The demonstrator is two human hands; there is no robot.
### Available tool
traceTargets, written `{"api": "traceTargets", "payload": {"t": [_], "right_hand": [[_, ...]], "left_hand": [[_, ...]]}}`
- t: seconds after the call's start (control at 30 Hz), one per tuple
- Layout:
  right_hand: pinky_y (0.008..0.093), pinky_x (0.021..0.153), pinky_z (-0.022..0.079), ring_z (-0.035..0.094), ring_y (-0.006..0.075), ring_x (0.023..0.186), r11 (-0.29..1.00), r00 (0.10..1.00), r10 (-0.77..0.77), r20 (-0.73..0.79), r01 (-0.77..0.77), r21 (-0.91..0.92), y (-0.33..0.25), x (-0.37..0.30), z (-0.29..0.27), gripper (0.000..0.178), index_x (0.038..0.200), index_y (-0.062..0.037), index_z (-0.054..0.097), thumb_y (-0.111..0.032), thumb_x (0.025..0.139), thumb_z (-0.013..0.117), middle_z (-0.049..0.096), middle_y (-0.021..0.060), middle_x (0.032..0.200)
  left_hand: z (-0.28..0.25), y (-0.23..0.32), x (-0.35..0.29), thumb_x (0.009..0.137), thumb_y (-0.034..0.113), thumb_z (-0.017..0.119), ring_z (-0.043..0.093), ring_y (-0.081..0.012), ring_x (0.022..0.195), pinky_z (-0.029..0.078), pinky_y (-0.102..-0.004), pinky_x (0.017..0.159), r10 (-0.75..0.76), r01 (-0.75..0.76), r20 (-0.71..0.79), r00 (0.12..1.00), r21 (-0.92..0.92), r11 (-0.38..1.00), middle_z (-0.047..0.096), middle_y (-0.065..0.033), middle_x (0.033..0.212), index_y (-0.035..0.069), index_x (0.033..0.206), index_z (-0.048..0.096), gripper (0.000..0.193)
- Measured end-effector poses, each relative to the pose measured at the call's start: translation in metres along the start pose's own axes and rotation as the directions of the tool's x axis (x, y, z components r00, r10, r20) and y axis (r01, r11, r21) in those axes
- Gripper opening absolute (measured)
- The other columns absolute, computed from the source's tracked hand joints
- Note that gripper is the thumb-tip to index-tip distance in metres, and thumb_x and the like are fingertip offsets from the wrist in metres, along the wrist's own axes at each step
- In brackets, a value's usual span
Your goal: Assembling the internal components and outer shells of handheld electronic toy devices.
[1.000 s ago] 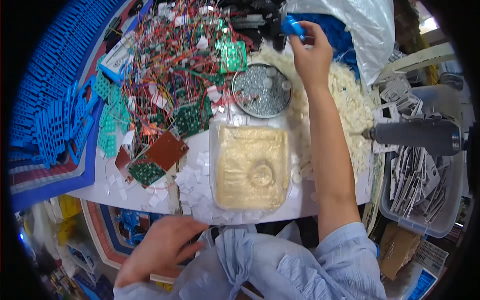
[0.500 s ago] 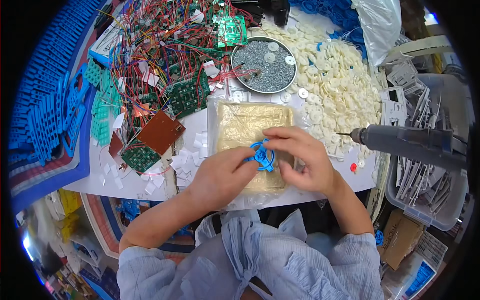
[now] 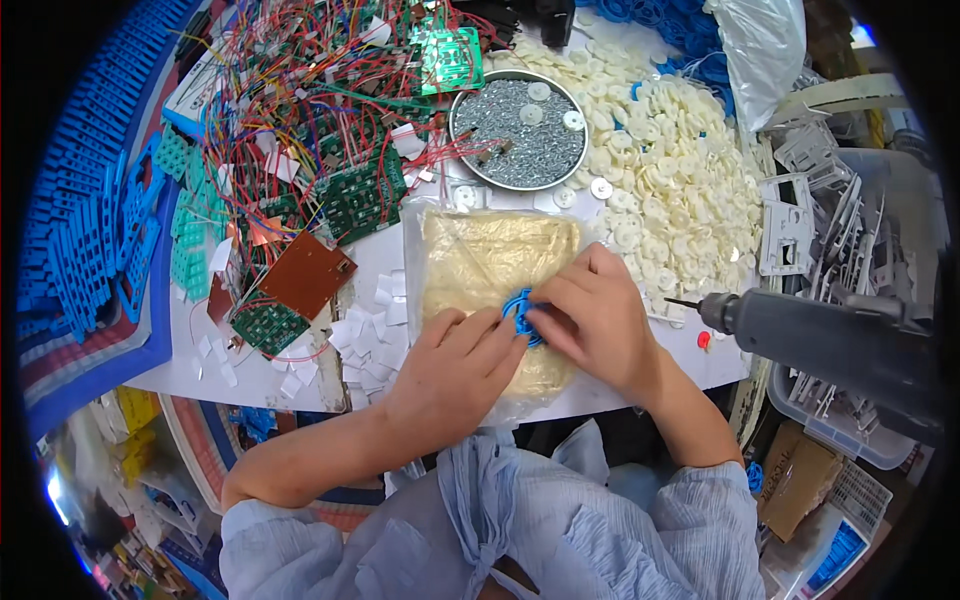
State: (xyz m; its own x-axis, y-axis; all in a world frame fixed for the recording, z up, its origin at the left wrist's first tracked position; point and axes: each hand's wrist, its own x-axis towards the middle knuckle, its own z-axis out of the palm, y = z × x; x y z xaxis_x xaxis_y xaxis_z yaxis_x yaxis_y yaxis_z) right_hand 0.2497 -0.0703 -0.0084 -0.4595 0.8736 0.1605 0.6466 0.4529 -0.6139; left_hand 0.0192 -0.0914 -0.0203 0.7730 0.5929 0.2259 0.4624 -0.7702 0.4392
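A round blue plastic part (image 3: 519,316), ring-shaped with a hub, sits between my two hands over a plastic-wrapped tan block (image 3: 490,248). My left hand (image 3: 452,368) has its fingertips closed on the part's near left side. From the right, my right hand (image 3: 598,318) pinches it with thumb and fingers. Both hands cover much of the part. To the right of my right hand, a grey screwdriver-like power tool (image 3: 800,325) points its thin bit toward the middle.
A round metal tin of small screws (image 3: 480,125) stands behind the block. Cream plastic discs (image 3: 680,190) are heaped at right. Wired green circuit boards (image 3: 360,195) and white paper bits (image 3: 362,340) lie at left. Blue plastic strips (image 3: 90,230) fill the far left; a clear bin (image 3: 880,440) stands right.
My right hand has closed in on the blue part, which it now covers more. The fingers of my left hand have flattened forward beside it. The view has shifted slightly.
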Motion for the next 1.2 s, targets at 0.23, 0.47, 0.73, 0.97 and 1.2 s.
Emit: {"api": "traceTargets", "payload": {"t": [0.23, 0.47, 0.73, 0.97, 1.2], "right_hand": [[0.0447, 0.088, 0.048, 0.057, 0.0367, 0.102, 0.923, 0.918, 0.056, -0.392, -0.197, -0.331, 0.056, 0.013, -0.015, 0.028, 0.108, -0.0035, 0.068, -0.004, 0.081, 0.072, 0.065, 0.0159, 0.109], [0.0476, 0.093, 0.044, 0.055, 0.0376, 0.104, 0.856, 0.874, 0.109, -0.473, -0.324, -0.402, 0.071, -0.025, -0.046, 0.031, 0.113, -0.0047, 0.067, -0.006, 0.082, 0.071, 0.062, 0.0167, 0.114], [0.0511, 0.094, 0.045, 0.059, 0.0433, 0.106, 0.411, 0.706, 0.299, -0.642, -0.702, -0.581, 0.182, -0.14, -0.174, 0.047, 0.111, 0.0004, 0.065, -0.029, 0.076, 0.077, 0.065, 0.0238, 0.112], [0.0492, 0.08, 0.053, 0.07, 0.0401, 0.093, 0.014, 0.31, 0.821, -0.479, -0.85, -0.526, 0.283, -0.206, -0.185, 0.05, 0.109, 0.0008, 0.067, -0.039, 0.08, 0.075, 0.071, 0.0255, 0.103], [0.0465, 0.08, 0.052, 0.067, 0.0363, 0.091, 0.008, 0.28, 0.791, -0.545, -0.894, -0.448, 0.292, -0.229, -0.206, 0.041, 0.105, -0.0042, 0.068, -0.037, 0.081, 0.075, 0.069, 0.0206, 0.1]], "left_hand": [[0.001, -0.002, -0.01, 0.083, 0.011, 0.07, 0.061, -0.0283, 0.117, 0.046, -0.0445, 0.096, -0.055, 0.053, -0.031, 0.998, -0.055, 0.997, 0.065, -0.0107, 0.123, 0.006, 0.121, 0.07, 0.038], [0.006, -0.003, -0.006, 0.079, 0.009, 0.073, 0.062, -0.0322, 0.116, 0.047, -0.0466, 0.093, -0.089, 0.074, -0.087, 0.992, -0.164, 0.984, 0.067, -0.0119, 0.122, 0.006, 0.117, 0.071, 0.038], [0.012, 0.001, -0.001, 0.077, 0.008, 0.075, 0.062, -0.0346, 0.113, 0.049, -0.0475, 0.091, -0.072, 0.043, -0.158, 0.985, -0.179, 0.983, 0.065, -0.0132, 0.12, 0.006, 0.113, 0.071, 0.036], [-0.091, -0.016, -0.039, 0.079, 0.004, 0.073, 0.065, -0.0337, 0.109, 0.053, -0.0454, 0.09, -0.299, 0.263, -0.17, 0.939, -0.206, 0.943, 0.067, -0.0132, 0.119, 0.008, 0.12, 0.071, 0.042], [-0.22, -0.191, -0.144, 0.084, 0.014, 0.074, 0.067, -0.031, 0.103, 0.054, -0.0424, 0.088, -0.639, 0.85, -0.637, 0.43, 0.047, 0.525, 0.068, -0.0156, 0.113, 0.006, 0.115, 0.07, 0.032]]}}
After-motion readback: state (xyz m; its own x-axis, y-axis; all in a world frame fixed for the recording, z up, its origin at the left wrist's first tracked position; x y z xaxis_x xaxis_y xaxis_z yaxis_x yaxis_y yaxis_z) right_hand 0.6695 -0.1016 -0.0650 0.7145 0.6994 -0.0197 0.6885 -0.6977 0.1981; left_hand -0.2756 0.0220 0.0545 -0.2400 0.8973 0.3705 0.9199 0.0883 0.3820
